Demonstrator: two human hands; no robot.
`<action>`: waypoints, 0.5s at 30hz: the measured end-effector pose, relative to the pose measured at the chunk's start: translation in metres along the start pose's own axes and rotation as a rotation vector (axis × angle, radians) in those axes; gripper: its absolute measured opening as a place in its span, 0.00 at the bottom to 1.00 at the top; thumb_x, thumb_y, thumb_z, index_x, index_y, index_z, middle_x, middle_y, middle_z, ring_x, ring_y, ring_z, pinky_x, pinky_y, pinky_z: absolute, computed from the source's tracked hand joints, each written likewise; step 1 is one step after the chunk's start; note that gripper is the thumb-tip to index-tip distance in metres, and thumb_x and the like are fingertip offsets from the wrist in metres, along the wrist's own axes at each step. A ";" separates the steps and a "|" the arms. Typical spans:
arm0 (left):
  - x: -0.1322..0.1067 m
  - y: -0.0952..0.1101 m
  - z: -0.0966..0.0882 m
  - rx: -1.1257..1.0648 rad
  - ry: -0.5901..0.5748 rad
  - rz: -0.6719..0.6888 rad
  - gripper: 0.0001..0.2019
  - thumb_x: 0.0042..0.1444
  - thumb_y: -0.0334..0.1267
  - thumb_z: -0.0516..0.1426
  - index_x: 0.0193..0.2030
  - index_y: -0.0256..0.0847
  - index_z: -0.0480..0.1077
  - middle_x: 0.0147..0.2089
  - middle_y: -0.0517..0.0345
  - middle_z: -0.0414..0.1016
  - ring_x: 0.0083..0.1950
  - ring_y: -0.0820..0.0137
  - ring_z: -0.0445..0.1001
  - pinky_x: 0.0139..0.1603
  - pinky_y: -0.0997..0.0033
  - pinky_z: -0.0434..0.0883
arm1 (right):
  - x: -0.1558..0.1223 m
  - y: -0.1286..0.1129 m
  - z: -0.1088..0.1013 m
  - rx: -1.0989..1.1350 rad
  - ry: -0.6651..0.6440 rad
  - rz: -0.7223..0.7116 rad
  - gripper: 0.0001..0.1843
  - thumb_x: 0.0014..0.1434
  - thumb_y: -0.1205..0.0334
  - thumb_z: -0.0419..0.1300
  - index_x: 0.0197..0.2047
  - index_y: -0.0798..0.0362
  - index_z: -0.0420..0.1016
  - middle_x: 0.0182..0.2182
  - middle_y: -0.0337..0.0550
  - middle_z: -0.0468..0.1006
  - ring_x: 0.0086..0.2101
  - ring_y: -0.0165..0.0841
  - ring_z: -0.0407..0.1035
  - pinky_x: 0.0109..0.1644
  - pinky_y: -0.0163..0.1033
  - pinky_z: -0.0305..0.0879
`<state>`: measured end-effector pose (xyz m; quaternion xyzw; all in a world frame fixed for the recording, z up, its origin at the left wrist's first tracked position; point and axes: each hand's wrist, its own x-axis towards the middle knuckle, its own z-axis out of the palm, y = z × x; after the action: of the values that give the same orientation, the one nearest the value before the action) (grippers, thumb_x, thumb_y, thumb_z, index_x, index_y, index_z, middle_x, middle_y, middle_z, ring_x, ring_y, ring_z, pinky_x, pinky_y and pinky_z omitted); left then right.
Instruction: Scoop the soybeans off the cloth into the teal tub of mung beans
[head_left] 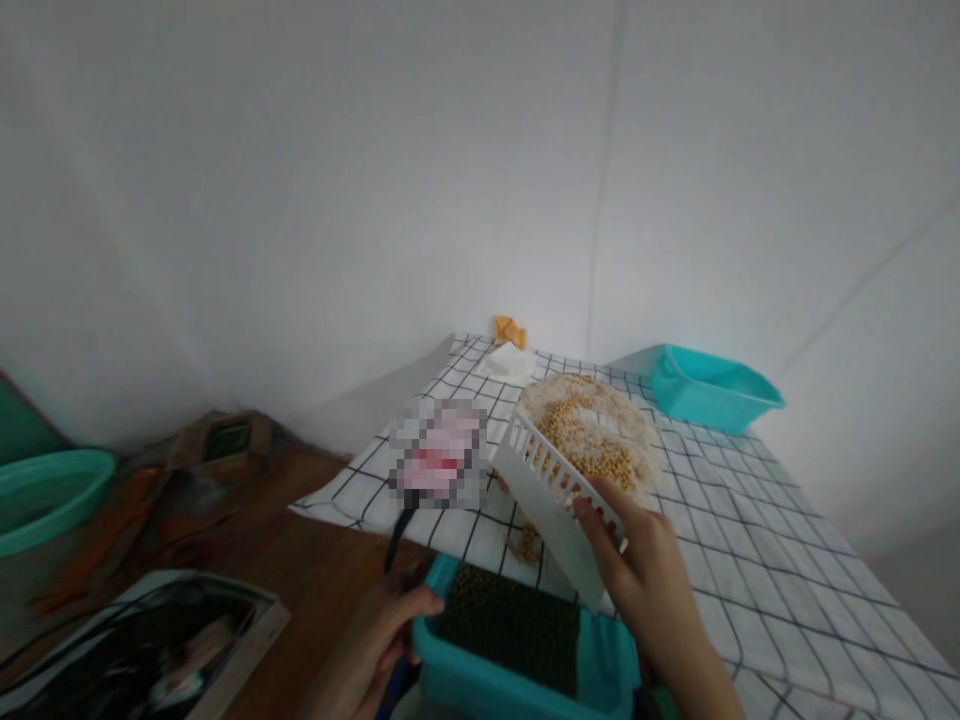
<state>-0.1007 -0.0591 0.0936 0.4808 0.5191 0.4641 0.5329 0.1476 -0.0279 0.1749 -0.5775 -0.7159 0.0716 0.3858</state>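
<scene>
My right hand (634, 555) grips the slotted edge of a white plastic basket (547, 520). The basket is tilted, its lower end at the rim of a teal tub (510, 690). At the tub's left end is my left hand (382, 640), closed on the rim with the thumb on top; its other fingers are partly hidden. A layer of small dark green grains (510, 625) covers much of the tub's bottom, leaving the right end bare. Behind the basket, a heap of yellow beans and pale grains (592, 430) lies on the checked cloth.
A second teal tub (712, 390) stands by the wall on the checked tablecloth (750, 530). A blurred pink object (446, 450) with a black cord lies left. White paper (508, 362) and an orange packet (510, 331) sit behind. An open box (217, 640) and a green basin (52, 500) are lower left.
</scene>
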 end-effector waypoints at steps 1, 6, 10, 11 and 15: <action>0.000 0.001 0.001 0.005 0.001 0.010 0.09 0.43 0.41 0.63 0.34 0.50 0.80 0.35 0.54 0.80 0.35 0.61 0.76 0.35 0.68 0.75 | 0.000 0.001 0.000 0.015 -0.002 0.014 0.22 0.67 0.49 0.50 0.44 0.54 0.79 0.29 0.46 0.83 0.27 0.38 0.78 0.28 0.36 0.65; 0.004 -0.018 -0.004 0.017 0.019 0.020 0.08 0.44 0.41 0.62 0.33 0.50 0.81 0.36 0.55 0.81 0.39 0.60 0.77 0.40 0.65 0.75 | 0.005 0.009 -0.001 0.133 0.008 0.134 0.23 0.64 0.46 0.53 0.44 0.56 0.79 0.30 0.46 0.83 0.28 0.37 0.76 0.30 0.37 0.66; 0.003 -0.036 -0.011 0.027 0.029 0.009 0.11 0.46 0.40 0.61 0.36 0.51 0.83 0.45 0.54 0.83 0.50 0.57 0.76 0.49 0.64 0.74 | 0.015 0.023 -0.002 0.311 0.004 0.223 0.21 0.61 0.46 0.56 0.40 0.56 0.78 0.27 0.43 0.81 0.25 0.35 0.73 0.28 0.36 0.65; 0.002 -0.036 -0.011 0.027 0.030 0.023 0.12 0.46 0.41 0.61 0.37 0.52 0.83 0.46 0.54 0.82 0.51 0.57 0.75 0.48 0.65 0.73 | 0.018 0.028 -0.001 0.348 -0.005 0.230 0.20 0.60 0.47 0.56 0.39 0.55 0.78 0.26 0.43 0.80 0.25 0.35 0.72 0.28 0.36 0.65; 0.001 -0.023 -0.009 0.026 0.015 0.056 0.11 0.44 0.41 0.60 0.35 0.52 0.83 0.41 0.54 0.82 0.40 0.60 0.76 0.38 0.68 0.73 | 0.028 0.046 0.001 0.440 -0.039 0.241 0.17 0.58 0.49 0.58 0.35 0.55 0.78 0.24 0.42 0.79 0.24 0.34 0.71 0.27 0.36 0.65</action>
<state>-0.1099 -0.0603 0.0709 0.4985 0.5153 0.4757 0.5096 0.1811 0.0117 0.1618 -0.5595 -0.6163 0.2823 0.4769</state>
